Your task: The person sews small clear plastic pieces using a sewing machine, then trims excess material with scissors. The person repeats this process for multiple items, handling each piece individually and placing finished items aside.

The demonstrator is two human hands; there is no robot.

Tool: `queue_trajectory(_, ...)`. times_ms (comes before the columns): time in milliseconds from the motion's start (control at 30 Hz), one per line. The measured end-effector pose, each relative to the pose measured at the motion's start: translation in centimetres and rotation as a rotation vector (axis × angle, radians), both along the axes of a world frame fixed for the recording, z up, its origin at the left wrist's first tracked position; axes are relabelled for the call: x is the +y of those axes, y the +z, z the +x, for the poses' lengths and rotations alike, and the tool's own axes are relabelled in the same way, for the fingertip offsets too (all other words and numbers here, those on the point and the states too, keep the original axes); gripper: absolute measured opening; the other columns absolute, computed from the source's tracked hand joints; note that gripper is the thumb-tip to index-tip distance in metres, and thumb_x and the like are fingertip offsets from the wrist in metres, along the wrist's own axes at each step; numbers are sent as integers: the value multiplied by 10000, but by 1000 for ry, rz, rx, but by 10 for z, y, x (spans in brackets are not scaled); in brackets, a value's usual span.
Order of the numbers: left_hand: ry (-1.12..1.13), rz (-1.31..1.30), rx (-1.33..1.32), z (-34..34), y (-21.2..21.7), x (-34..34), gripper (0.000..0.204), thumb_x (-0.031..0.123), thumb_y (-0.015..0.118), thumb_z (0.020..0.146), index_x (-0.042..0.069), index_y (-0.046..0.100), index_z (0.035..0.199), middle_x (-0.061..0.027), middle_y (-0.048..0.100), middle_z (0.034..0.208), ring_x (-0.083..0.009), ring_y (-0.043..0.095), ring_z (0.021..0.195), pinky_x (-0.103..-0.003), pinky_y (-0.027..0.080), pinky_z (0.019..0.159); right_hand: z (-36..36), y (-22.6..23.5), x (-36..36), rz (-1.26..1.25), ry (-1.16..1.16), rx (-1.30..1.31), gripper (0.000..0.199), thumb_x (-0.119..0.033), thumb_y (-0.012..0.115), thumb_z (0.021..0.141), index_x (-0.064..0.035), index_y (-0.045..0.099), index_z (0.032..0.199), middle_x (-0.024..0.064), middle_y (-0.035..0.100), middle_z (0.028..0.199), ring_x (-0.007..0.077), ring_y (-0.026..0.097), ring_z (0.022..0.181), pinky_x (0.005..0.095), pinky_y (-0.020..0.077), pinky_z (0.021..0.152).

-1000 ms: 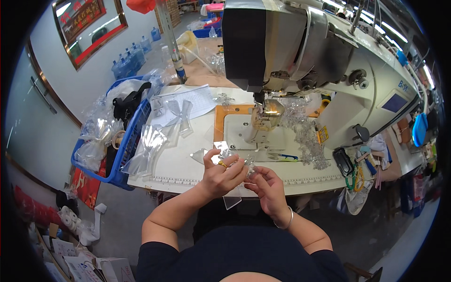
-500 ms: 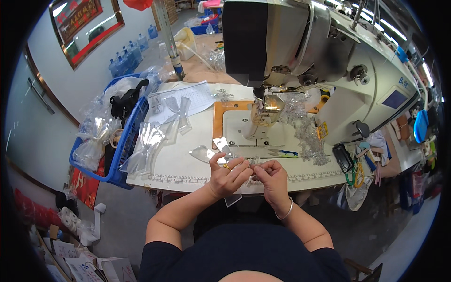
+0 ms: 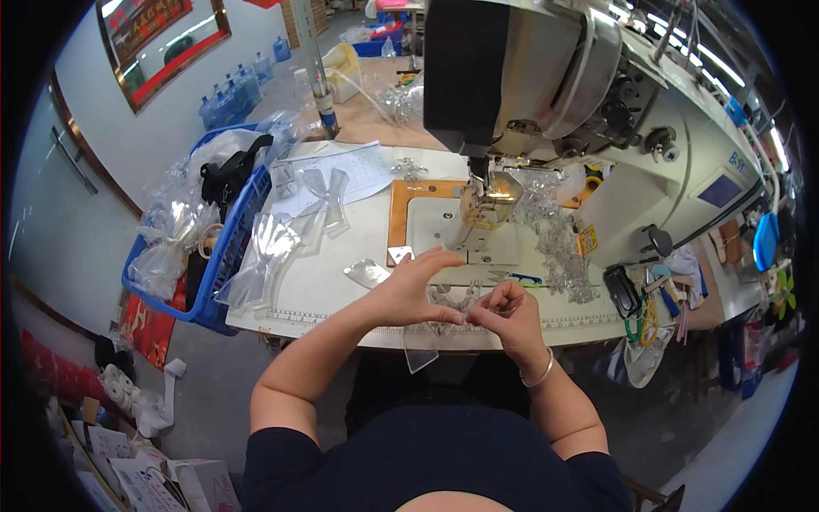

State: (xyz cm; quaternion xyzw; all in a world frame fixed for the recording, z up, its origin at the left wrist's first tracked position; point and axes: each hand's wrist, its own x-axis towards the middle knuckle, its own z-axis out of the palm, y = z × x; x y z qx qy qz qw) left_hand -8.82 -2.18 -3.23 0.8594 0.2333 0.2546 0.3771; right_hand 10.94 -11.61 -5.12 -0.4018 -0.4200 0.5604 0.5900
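My left hand [image 3: 412,290] and my right hand [image 3: 502,311] meet over the near edge of the white sewing table [image 3: 324,282]. Together they pinch a small clear plastic piece [image 3: 450,300] between their fingertips. A clear plastic strip [image 3: 420,348] hangs down from it below the table edge. The right wrist wears a thin bangle. Just beyond the hands stands the sewing machine [image 3: 546,77], its needle and presser foot [image 3: 479,200] over the plate.
A pile of clear plastic pieces [image 3: 559,235] lies right of the needle. More clear pieces [image 3: 320,200] and a paper sheet lie at the left. A blue basket [image 3: 217,247] of plastic bags hangs off the table's left end. Scissors and tools [image 3: 627,294] sit at right.
Both hands have come closer together and nearer the table's edge, working the clear piece between their fingertips. The view has shifted slightly.
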Motion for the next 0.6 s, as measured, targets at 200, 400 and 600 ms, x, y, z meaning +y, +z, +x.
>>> queue_trajectory(200, -216, -245, 48, 36, 19, 12, 561, 210, 779, 733, 102, 558, 1237, -93, 596, 1012, -185, 649, 868, -321, 543, 777, 33, 5, 1, 180, -54, -120, 295, 89, 708, 742, -43, 457, 824, 102, 638, 829, 148, 644, 794, 268, 537, 725)
queue_trajectory(400, -210, -344, -158, 70, -5, 18, 385, 136, 759, 758, 50, 503, 1033, -31, 533, 913, -108, 557, 803, -236, 467, 692, 57, 5, 10, 174, -185, -119, 315, 101, 714, 729, -48, 452, 822, 101, 638, 815, 140, 636, 773, 257, 531, 714)
queue_trajectory(600, 29, -340, -390, 63, 9, 36, 437, 184, 748, 756, 22, 533, 1101, 6, 557, 794, -57, 502, 680, -219, 398, 595, 47, 38, 53, 206, -274, -184, 301, 81, 722, 729, -49, 467, 821, 97, 642, 807, 132, 632, 716, 241, 535, 649)
